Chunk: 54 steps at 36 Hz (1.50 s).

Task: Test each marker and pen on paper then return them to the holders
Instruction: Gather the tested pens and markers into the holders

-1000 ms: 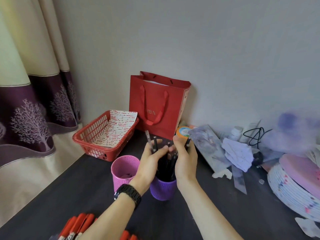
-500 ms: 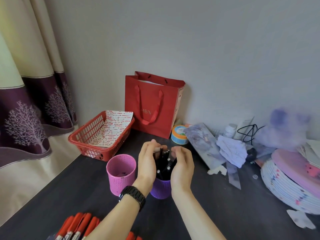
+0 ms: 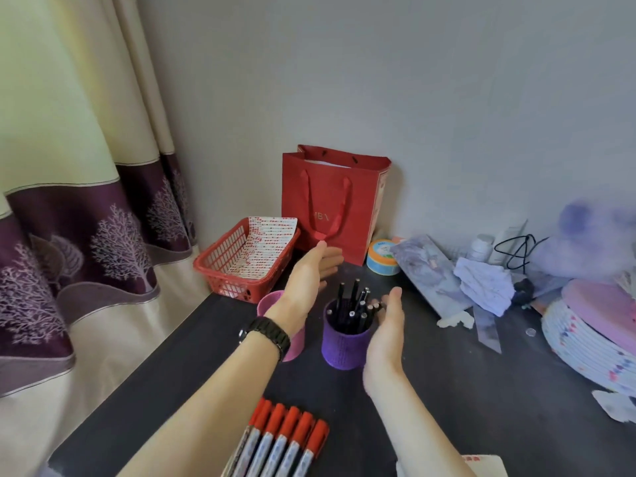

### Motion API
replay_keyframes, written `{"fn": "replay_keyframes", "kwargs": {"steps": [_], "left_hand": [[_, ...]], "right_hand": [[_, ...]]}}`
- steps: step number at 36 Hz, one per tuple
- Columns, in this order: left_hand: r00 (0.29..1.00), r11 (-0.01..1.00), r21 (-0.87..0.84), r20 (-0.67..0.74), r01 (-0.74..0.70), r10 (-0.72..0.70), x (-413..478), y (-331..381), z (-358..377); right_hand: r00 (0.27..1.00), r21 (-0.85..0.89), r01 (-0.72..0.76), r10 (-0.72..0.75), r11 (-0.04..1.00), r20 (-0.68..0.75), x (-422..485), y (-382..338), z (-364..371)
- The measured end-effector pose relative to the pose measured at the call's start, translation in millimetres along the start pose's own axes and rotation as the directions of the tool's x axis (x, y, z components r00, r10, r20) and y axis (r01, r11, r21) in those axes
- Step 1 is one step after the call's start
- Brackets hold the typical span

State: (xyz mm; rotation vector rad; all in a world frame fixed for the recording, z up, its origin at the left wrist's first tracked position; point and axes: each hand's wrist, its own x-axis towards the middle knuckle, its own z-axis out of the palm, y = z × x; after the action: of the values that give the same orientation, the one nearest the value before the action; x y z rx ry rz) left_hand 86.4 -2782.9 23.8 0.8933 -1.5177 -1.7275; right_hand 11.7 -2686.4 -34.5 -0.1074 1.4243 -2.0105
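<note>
Above the dark tabletop (image 3: 481,390), the left hand (image 3: 311,270) is hovering with its fingers straight and spread, holding nothing, a black watch (image 3: 266,332) sitting at its wrist. At three o'clock from it, the right hand (image 3: 387,325) is standing edge-up with relaxed, straight fingers, also holding nothing, just beside the purple woven pen holder (image 3: 344,346). Black pens (image 3: 354,304) are leaning upright in that holder. At nine o'clock of it, the left wrist is partly hiding a pink woven holder (image 3: 296,339). At six o'clock, red-capped markers (image 3: 285,438) are lying side by side. At eleven o'clock a red plastic mesh basket (image 3: 223,270) is holding patterned paper. At twelve o'clock a red paper gift bag (image 3: 330,201) is standing against the wall, its faint gold lettering possibly reading "HBA".
</note>
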Motion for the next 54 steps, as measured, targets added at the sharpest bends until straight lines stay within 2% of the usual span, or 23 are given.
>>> {"fn": "replay_keyframes", "kwargs": {"steps": [6,9,11,14,15,17,19,21,23,24,25,28,31,34,39,48,51,54], "left_hand": [[0.985,0.982,0.076,-0.009,-0.171,0.172,-55.0,27.7,-56.3],[0.965,0.956,0.183,-0.085,-0.228,0.246,-82.4,17.9,-88.3],[0.942,0.922,0.286,-0.136,-0.259,0.307,-99.2,2.2,-111.1],[0.94,0.918,0.348,-0.205,-0.19,0.272,-121.6,-26.8,-146.3],[0.94,0.915,0.371,-0.225,-0.16,0.255,-128.5,-37.1,-158.0],[0.936,0.859,0.492,-0.217,-0.141,0.278,-140.5,-56.0,-178.7],[0.94,0.701,0.698,-0.121,-0.148,0.318,-150.9,-71.4,-193.6],[0.948,0.437,0.877,0.061,-0.2,0.311,-158.3,-82.7,-204.9],[0.948,0.091,0.96,0.242,-0.265,0.208,-163.5,-89.0,-210.8],[0.937,-0.069,0.95,0.311,-0.304,0.159,-164.6,-90.2,-211.2],[0.922,-0.175,0.921,0.37,-0.348,0.111,-164.7,-90.1,-209.5],[0.825,-0.383,0.77,0.565,-0.51,0.036,-159.8,-89.0,-202.5],[0.7,-0.506,0.572,0.708,-0.646,-0.094,-154.1,-86.7,-193.0],[0.641,-0.561,0.461,0.748,-0.687,-0.17,-151.0,-86.9,-189.0],[0.592,-0.556,0.424,0.79,-0.715,-0.158,-149.9,-89.7,-190.5],[0.582,-0.492,0.465,0.806,-0.735,-0.107,-153.4,-94.2,-200.2],[0.57,-0.491,0.443,0.809,-0.751,-0.143,-150.6,-90.2,-198.4],[0.554,-0.509,0.404,0.812,-0.76,-0.183,-146.3,-85.7,-190.3]], "right_hand": [[0.984,-0.09,0.177,-0.175,0.98,0.034,-46.1,16.8,-39.7],[0.972,-0.166,0.221,-0.204,0.961,0.114,-71.0,28.3,-58.0],[0.956,-0.281,0.276,-0.231,0.919,0.184,-86.5,37.8,-70.1],[0.875,-0.514,0.478,-0.335,0.712,0.349,-106.3,57.0,-88.9],[0.82,-0.56,0.571,-0.385,0.6,0.424,-110.0,62.3,-94.3],[0.648,-0.582,0.757,-0.458,0.298,0.608,-112.2,68.7,-103.1],[0.511,-0.546,0.838,-0.379,0.018,0.772,-112.3,72.0,-109.6],[0.451,-0.488,0.86,-0.228,-0.147,0.863,-115.3,71.6,-109.9],[0.412,-0.427,0.878,-0.113,-0.217,0.904,-119.8,71.4,-105.2],[0.391,-0.393,0.887,-0.056,-0.245,0.919,-121.7,70.1,-101.0],[0.376,-0.361,0.894,0.004,-0.264,0.927,-123.0,68.5,-96.1],[0.345,-0.274,0.904,0.18,-0.329,0.921,-119.0,63.6,-77.1],[0.305,-0.221,0.936,0.321,-0.274,0.897,-114.6,63.2,-60.9],[0.278,-0.202,0.945,0.31,-0.257,0.909,-115.5,65.0,-52.3],[0.282,-0.228,0.954,0.316,-0.195,0.906,-113.8,76.7,-55.0],[0.275,-0.22,0.956,0.326,-0.196,0.905,-106.4,80.8,-61.7],[0.258,-0.184,0.955,0.34,-0.234,0.904,-105.1,77.4,-61.1],[0.262,-0.119,0.931,0.407,-0.345,0.875,-104.7,71.2,-57.4]]}}
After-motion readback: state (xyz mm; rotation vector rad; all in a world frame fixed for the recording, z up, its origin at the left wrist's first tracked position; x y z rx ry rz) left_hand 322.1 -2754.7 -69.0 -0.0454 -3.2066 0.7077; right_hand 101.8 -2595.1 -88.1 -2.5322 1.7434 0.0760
